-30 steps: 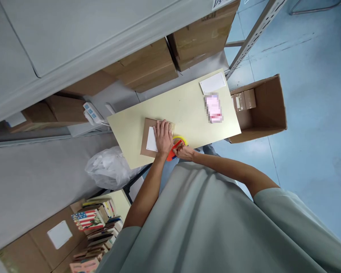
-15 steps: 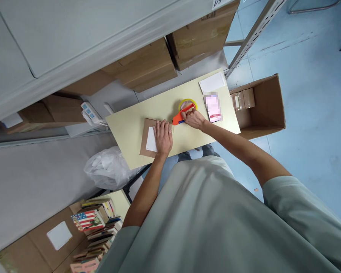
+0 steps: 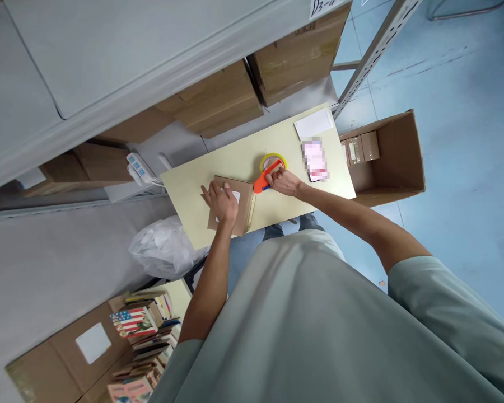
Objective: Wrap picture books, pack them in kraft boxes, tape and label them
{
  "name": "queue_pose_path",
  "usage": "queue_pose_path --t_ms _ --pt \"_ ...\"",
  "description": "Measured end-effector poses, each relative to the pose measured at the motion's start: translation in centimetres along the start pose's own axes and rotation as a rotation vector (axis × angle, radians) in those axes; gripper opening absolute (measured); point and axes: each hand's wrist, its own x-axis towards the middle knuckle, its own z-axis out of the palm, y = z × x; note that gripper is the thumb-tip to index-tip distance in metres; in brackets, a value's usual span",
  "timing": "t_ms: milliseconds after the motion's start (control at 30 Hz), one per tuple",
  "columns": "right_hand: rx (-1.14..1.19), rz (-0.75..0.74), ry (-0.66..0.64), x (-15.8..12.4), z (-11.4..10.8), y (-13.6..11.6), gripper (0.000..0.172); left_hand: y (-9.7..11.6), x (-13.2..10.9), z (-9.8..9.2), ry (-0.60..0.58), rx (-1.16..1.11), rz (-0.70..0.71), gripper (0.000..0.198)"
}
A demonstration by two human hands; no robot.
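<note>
- The right hand (image 3: 284, 181) has its fingers curled tight around an orange tape dispenser (image 3: 260, 183), a firm grasp, the arm reaching in from the right.
- The left hand (image 3: 223, 204) is loose, fingers spread apart over the cardboard parcel (image 3: 245, 202); whether every fingertip touches it, I can't tell.
- Here's the parcel, toward the left part of the surface (image 3: 235, 162) at its near edge, a white label (image 3: 236, 196) half hidden beneath that left hand.
- Along the parcel's right side runs a pale yellowish strip, and right by its upper right corner sits the dispenser's nose; touching or just short, too close to call.
- A yellow-rimmed tape roll (image 3: 265, 159) rides on the dispenser, at the far side of the right fingers.
- Out to the right, a blurred pink-screened phone (image 3: 315, 161) lies flat, with a white sheet (image 3: 313, 123) just beyond it.
- Off the right end, an open carton (image 3: 397, 151) has small brown boxes (image 3: 368, 146) inside.
- Over on the left, a clear plastic bag (image 3: 162, 246) bulges beside the surface, and lower down, books (image 3: 151, 336) stand packed in rows.
- Behind it all, big cartons (image 3: 222, 95) line the grey shelf (image 3: 130, 50).
</note>
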Motion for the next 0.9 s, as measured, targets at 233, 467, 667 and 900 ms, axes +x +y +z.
queue_pose_path --t_ms 233,467,667,900 --pt "0.068 -0.128 -0.059 -5.3 1.6 -4.0 0.048 1.8 -2.4 0.2 -0.138 -0.01 0.148 0.063" --pt "0.157 -0.209 -0.048 -5.9 2.5 -11.3 0.04 2.6 -6.1 1.7 -0.283 -0.101 0.408 0.055" --pt "0.188 -0.089 -0.025 -4.8 3.1 -11.2 0.036 0.0 -7.2 2.2 -0.304 -0.084 0.483 0.053" --pt "0.097 0.092 -0.087 -5.4 2.9 -1.0 0.043 -0.4 -7.2 2.4 -0.29 -0.064 0.494 0.055"
